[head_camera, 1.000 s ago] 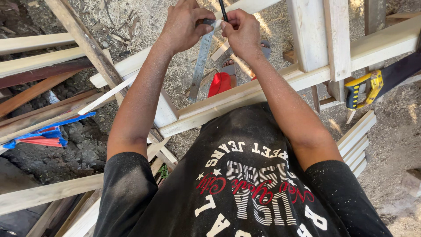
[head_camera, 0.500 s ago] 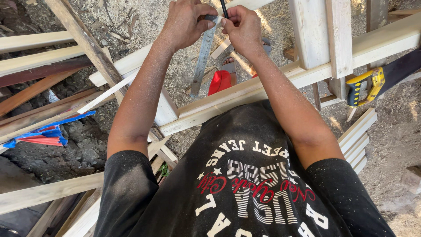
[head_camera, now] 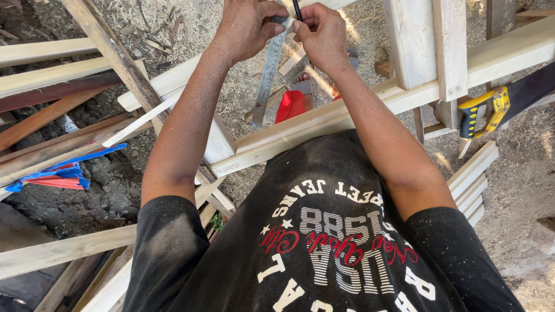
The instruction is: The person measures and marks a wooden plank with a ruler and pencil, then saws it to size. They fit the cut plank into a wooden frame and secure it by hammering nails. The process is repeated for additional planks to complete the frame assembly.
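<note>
At nine o'clock lie a blue and red tarp scrap (head_camera: 60, 173) and stacked wooden slats (head_camera: 52, 75). Toward twelve, the left hand (head_camera: 245, 26) is closed, fingers pinching the top end of a steel ruler (head_camera: 267, 75). The ruler's long axis runs from one o'clock down to seven o'clock, its lower end pointing at the sawdust ground. Just beside it, the right hand (head_camera: 322, 34) is curled shut around a dark pencil (head_camera: 297, 9) standing upright. Below sits a red sandal (head_camera: 291, 106). At three o'clock a yellow-handled handsaw (head_camera: 483, 111) rests against the wooden frame (head_camera: 416, 92).
</note>
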